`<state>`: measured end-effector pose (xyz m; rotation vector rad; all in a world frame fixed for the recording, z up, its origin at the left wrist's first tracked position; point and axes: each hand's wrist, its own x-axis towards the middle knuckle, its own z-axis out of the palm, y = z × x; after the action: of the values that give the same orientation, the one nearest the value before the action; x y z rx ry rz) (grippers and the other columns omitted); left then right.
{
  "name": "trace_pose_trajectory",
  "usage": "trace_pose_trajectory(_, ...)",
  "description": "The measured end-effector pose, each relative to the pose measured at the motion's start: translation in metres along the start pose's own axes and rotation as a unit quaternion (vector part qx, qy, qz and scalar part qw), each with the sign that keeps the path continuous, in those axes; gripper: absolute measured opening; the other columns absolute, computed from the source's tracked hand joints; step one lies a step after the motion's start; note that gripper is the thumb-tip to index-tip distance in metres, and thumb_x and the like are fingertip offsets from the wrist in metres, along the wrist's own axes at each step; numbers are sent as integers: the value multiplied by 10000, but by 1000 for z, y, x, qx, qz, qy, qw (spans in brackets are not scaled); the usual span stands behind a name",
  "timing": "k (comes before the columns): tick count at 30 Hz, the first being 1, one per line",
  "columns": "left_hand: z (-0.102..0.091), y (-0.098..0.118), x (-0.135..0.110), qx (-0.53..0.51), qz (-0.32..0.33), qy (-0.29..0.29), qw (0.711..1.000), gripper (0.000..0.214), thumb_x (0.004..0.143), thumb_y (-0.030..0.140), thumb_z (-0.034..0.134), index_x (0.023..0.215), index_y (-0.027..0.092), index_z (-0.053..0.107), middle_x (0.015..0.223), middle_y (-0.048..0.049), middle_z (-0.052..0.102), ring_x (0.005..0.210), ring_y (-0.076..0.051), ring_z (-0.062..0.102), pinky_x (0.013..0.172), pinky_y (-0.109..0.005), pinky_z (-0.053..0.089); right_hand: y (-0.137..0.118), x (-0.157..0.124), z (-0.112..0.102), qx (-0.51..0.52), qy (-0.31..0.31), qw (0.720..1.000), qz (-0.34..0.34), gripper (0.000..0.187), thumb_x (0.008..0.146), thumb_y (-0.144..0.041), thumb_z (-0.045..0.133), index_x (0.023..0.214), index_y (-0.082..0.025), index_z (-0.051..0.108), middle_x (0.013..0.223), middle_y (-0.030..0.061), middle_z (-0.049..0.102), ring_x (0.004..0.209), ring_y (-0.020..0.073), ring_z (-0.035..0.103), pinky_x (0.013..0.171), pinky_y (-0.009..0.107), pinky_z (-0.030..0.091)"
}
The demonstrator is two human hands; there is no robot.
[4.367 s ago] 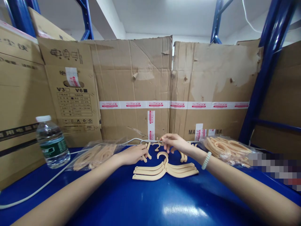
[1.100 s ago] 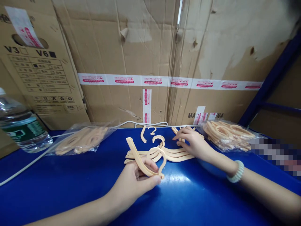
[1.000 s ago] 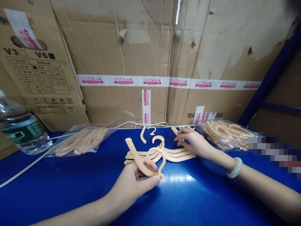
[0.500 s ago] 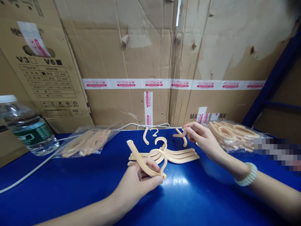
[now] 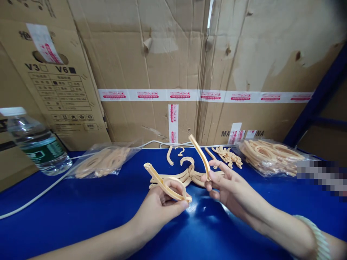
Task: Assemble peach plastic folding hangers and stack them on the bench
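Pinched in my left hand (image 5: pixel 162 207) is a beige partly assembled hanger (image 5: pixel 165 187), one arm joined to a curved hook. My right hand (image 5: pixel 230 191) grips one end of a loose hanger arm (image 5: pixel 200 155), its other end tilted up and to the left. The two pieces are close together but apart. Behind my hands lies a stack of hangers (image 5: pixel 187 175), partly hidden by both hands. Farther back are a single hanger arm (image 5: pixel 170 157), a small hook (image 5: pixel 180 151) and a pile of hanger pieces (image 5: pixel 227 156).
Clear bags of hanger pieces lie left (image 5: pixel 101 162) and right (image 5: pixel 271 155) on the blue table (image 5: pixel 81 213). A water bottle (image 5: pixel 40 144) stands at far left beside a white cable (image 5: pixel 35 200). Taped cardboard (image 5: pixel 151 68) walls the back; a blue metal post (image 5: pixel 317 94) rises at right.
My right hand has come back from the rear of the table toward my left hand, bringing a hanger arm that now points upward. My left hand still holds its hanger, tilted slightly differently.
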<state>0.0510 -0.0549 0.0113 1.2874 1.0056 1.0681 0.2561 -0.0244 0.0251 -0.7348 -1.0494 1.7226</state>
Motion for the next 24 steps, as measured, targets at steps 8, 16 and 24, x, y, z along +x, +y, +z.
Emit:
trace_pose_trajectory(8,1,2,-3,21,23,-23,999,139,699,230,739,747,183,617,767,5,683,729,-154,632,717,-285,490,16,-3,4,-138,-50,989,-26,255,756,-382,822,862,-175,716,859,25,681,731,112,563,596,180,444)
trace_pose_trajectory(16,4,-1,-4,28,24,-47,998,112,690,194,706,736,189,604,755,23,652,723,-147,629,714,-272,499,17,0,4,-143,-117,982,-21,268,699,-343,862,821,-180,689,740,-1,699,680,122,619,611,206,486)
trace_pose_trajectory(24,2,0,-6,48,0,-41,998,157,677,162,704,770,193,581,714,59,640,661,-116,633,680,-247,520,13,-2,2,-206,-146,967,-30,224,735,-332,837,831,-173,712,759,-1,720,733,123,647,724,205,502)
